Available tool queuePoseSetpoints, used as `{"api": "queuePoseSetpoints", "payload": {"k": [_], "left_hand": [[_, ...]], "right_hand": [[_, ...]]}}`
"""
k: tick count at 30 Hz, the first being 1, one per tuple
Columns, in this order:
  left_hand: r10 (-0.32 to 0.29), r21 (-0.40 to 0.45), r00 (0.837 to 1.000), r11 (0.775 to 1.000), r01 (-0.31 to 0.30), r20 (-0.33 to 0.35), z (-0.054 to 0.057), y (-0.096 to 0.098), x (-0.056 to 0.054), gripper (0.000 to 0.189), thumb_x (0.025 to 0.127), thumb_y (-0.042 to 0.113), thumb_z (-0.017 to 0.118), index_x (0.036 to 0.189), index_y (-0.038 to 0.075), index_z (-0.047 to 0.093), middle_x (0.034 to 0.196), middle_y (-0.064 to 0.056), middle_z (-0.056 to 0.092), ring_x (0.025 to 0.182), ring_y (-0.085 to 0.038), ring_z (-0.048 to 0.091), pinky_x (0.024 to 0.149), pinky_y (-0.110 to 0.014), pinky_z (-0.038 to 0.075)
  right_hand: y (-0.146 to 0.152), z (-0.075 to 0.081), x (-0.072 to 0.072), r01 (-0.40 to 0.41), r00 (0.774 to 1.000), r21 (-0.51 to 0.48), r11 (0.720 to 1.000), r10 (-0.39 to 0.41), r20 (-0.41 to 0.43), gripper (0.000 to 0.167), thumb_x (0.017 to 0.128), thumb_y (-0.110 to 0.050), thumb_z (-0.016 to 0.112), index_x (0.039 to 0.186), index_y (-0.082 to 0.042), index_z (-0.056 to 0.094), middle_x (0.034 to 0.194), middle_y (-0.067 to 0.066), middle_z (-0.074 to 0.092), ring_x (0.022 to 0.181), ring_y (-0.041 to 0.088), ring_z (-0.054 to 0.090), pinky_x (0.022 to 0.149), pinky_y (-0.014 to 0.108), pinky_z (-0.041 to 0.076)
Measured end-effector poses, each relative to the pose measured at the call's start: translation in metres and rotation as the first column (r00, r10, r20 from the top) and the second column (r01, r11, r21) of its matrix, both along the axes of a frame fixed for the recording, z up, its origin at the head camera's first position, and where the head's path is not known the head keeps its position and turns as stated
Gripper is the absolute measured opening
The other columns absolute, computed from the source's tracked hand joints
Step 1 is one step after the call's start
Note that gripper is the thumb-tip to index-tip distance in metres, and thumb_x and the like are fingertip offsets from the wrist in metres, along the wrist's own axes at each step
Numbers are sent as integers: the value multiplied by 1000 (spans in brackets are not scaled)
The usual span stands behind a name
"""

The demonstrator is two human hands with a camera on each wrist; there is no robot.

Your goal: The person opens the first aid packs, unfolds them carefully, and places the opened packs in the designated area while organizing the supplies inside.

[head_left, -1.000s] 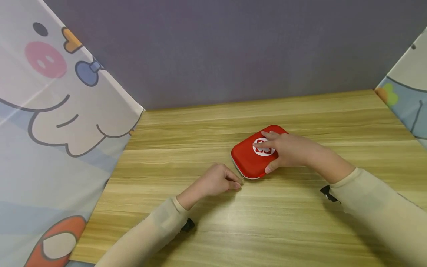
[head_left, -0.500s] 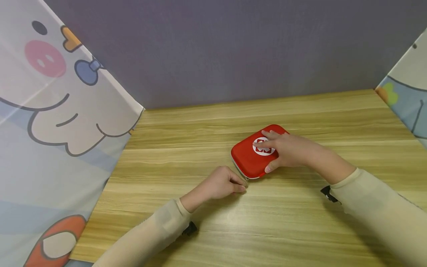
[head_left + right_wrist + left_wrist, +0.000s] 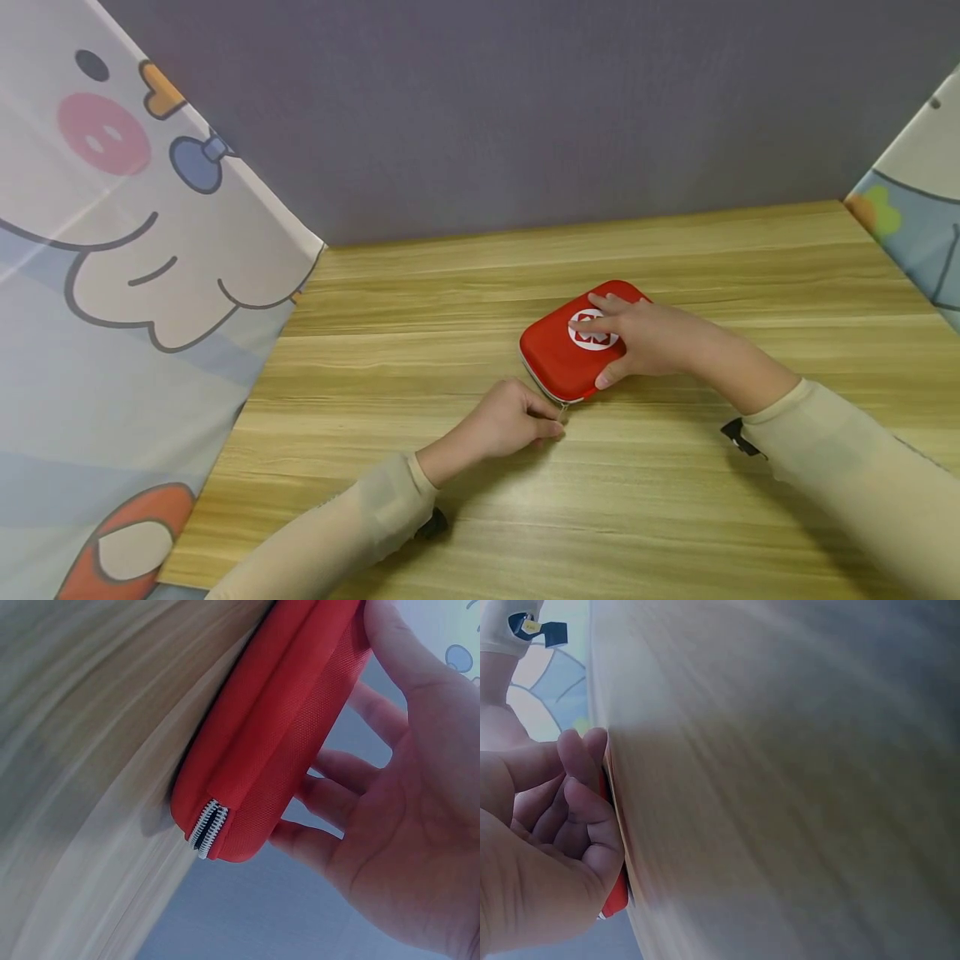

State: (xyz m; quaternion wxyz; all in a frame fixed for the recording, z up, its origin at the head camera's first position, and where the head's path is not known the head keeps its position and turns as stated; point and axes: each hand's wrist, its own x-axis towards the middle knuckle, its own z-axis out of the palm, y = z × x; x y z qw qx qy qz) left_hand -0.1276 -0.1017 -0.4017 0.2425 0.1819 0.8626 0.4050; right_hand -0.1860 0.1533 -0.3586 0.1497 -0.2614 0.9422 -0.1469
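A red zippered case [image 3: 558, 354] with a white round emblem lies flat on the wood-grain table, set at an angle. At its near corner my left hand [image 3: 508, 423] pinches the zipper pull [image 3: 562, 411] between thumb and index finger. My right hand [image 3: 651, 337] rests on top of the case with its fingers spread and the thumb along the near edge. Up close in the right wrist view, the zipper teeth [image 3: 208, 829] form two silver rows with a dark strip between them at one end. The left wrist view shows the left hand [image 3: 570, 832] largely covering the case [image 3: 615, 894].
The wood-grain table [image 3: 420, 308] ends at a grey-purple panel [image 3: 525, 117] at the back. A cartoon-printed cloth [image 3: 172, 283] hangs at the left, and another printed cloth [image 3: 915, 183] borders the right side. Dark devices [image 3: 741, 436] sit at the sleeve cuffs.
My left hand has moved a little to the right and nearer to me, taking the zipper pull along the case's near corner. The right hand and the case stay in place.
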Motion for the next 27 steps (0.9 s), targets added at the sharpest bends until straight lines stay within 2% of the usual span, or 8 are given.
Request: {"api": "queuePoseSetpoints", "payload": {"k": [16, 27], "left_hand": [[14, 0, 1000, 1000, -14, -9, 0, 8, 2, 9, 93, 7, 80, 98, 7, 87, 77, -6, 80, 58, -5, 63, 54, -16, 41], [-9, 24, 999, 1000, 10, -48, -1, 12, 3, 9, 93, 4, 78, 95, 6, 87, 77, -8, 80, 57, -7, 66, 53, -15, 39]], "right_hand": [[2, -3, -1, 10, 1000, -9, 1000, -10, 18, 86, 82, -48, 90, 157, -28, 55, 173, 26, 28, 155, 54, 33, 123, 74, 27], [1, -2, 0, -2, 1000, -18, 1000, 2, 4, 84, 83, -45, 90, 157, -26, 56, 171, 27, 30, 155, 54, 34, 123, 74, 27]]}}
